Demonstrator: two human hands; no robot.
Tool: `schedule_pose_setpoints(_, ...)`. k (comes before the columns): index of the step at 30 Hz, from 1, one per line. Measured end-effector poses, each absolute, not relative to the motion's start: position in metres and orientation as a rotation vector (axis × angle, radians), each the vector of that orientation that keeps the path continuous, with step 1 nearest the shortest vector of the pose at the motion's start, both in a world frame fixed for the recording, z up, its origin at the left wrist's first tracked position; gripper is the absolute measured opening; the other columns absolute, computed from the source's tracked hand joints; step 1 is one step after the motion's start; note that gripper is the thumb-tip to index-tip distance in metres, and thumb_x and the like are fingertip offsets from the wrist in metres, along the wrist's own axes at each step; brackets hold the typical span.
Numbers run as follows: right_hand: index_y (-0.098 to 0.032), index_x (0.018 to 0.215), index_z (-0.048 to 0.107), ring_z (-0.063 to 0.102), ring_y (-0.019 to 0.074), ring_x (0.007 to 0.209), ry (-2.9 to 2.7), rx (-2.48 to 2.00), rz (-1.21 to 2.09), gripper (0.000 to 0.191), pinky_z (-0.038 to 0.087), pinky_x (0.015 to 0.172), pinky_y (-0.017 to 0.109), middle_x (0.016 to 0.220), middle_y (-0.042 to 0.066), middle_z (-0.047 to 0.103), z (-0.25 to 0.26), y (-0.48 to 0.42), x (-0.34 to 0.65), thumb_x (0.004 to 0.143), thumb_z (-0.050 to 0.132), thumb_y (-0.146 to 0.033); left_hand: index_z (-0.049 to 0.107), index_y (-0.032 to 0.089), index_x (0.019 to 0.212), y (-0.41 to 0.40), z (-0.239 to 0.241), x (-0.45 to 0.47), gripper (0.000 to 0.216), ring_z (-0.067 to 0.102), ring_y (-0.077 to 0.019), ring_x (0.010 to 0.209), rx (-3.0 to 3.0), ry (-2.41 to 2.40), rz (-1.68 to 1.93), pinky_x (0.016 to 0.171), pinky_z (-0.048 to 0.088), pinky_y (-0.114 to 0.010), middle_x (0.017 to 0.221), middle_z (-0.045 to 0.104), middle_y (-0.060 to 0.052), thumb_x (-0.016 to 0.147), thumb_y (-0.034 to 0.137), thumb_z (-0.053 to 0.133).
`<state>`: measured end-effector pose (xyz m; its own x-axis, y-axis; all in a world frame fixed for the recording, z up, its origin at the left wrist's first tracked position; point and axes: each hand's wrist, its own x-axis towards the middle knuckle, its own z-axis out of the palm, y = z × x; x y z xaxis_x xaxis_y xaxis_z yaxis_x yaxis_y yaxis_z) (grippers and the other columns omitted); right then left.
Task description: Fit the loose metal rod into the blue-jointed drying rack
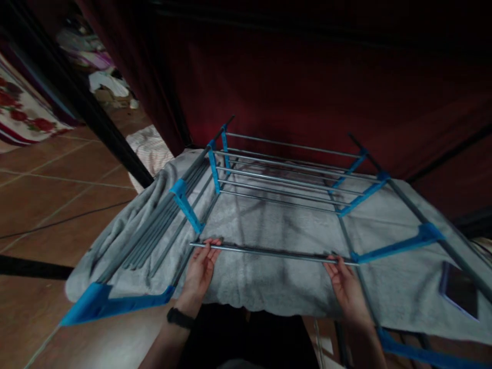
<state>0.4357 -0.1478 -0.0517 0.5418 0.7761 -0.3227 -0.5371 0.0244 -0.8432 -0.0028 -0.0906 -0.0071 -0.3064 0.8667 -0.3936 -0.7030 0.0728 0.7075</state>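
Note:
A thin metal rod (269,251) runs crosswise in front of me, with my left hand (202,264) pinching it near its left end and my right hand (342,279) pinching it near its right end. Around it stands a partly built rack frame of grey tubes with blue plastic brackets. The left blue bracket (189,207) and the right blue bracket (400,245) lie just beyond the rod's two ends. Farther back, several metal rods (284,179) span the far brackets. Whether the held rod's ends touch the frame I cannot tell.
Several loose grey tubes (165,220) lie along the left side on a grey blanket (269,292). A phone (459,289) rests at the right. Behind hangs a dark red curtain (292,92). A black post (96,123) slants at the left, above the tiled floor (77,205).

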Motion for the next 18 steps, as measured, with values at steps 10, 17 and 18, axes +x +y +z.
schedule_pose_setpoints(10,-0.029,0.094,0.075,0.075,0.0227,0.108,-0.241,-1.074,1.006,0.031,0.06,0.103,0.042,0.101,0.002,0.081,-0.051,-0.139,0.427,0.072,0.093,-0.041,0.076,0.02,0.093,-0.081,-0.021,-0.009,0.013,0.075,-0.0221,0.109,0.316,1.169,1.539,0.12,0.05,-0.046,0.103,0.079,-0.005,0.084,0.027,0.081)
schedule_pose_setpoints(17,-0.028,0.089,0.072,0.076,0.0239,0.104,-0.22,-1.044,0.97,0.031,0.063,0.097,0.041,0.102,0.003,0.081,-0.055,-0.136,0.423,0.072,0.093,-0.042,0.074,0.022,0.088,-0.078,-0.028,-0.016,0.014,0.074,-0.024,0.113,0.382,1.194,1.512,0.121,0.05,-0.047,0.103,0.079,-0.004,0.083,0.032,0.082)
schedule_pose_setpoints(18,-0.028,0.089,0.072,0.076,0.0233,0.103,-0.214,-1.036,0.97,0.031,0.063,0.096,0.04,0.1,0.003,0.081,-0.055,-0.136,0.422,0.071,0.094,-0.042,0.074,0.022,0.087,-0.078,-0.028,-0.016,0.014,0.075,-0.0238,0.112,0.384,1.194,1.509,0.12,0.05,-0.047,0.102,0.079,-0.004,0.082,0.032,0.083)
